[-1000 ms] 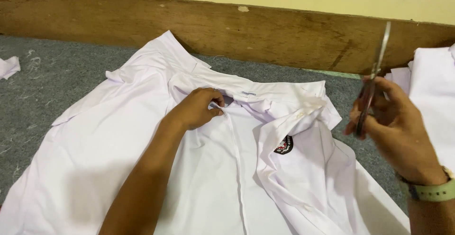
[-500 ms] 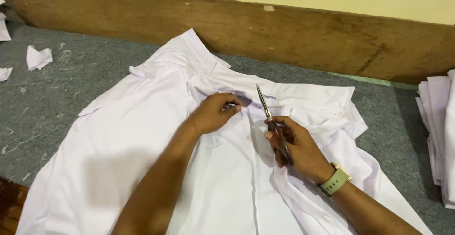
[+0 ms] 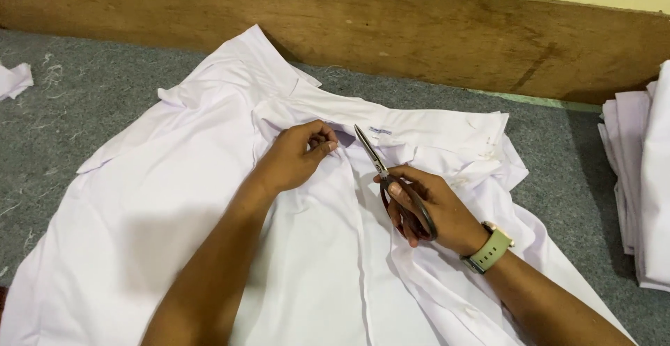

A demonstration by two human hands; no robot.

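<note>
A white shirt (image 3: 174,206) lies spread flat on a grey carpeted surface, collar toward the far wall. My left hand (image 3: 296,156) pinches the fabric just below the collar (image 3: 419,126). My right hand (image 3: 433,206), with a pale green watch on the wrist, holds dark metal scissors (image 3: 380,168). The blades are closed and point up toward the collar, close to my left fingers. The scissor handles are partly hidden by my fingers.
A stack of folded white cloth (image 3: 642,178) lies at the right edge. A small white scrap (image 3: 14,79) sits at the far left. A brown wooden baseboard (image 3: 419,35) runs along the wall behind the shirt. Grey carpet (image 3: 77,102) shows around the shirt.
My right hand has come down from the raised position at the right and brought the scissors to the collar area. My left hand has kept its pinch on the fabric.
</note>
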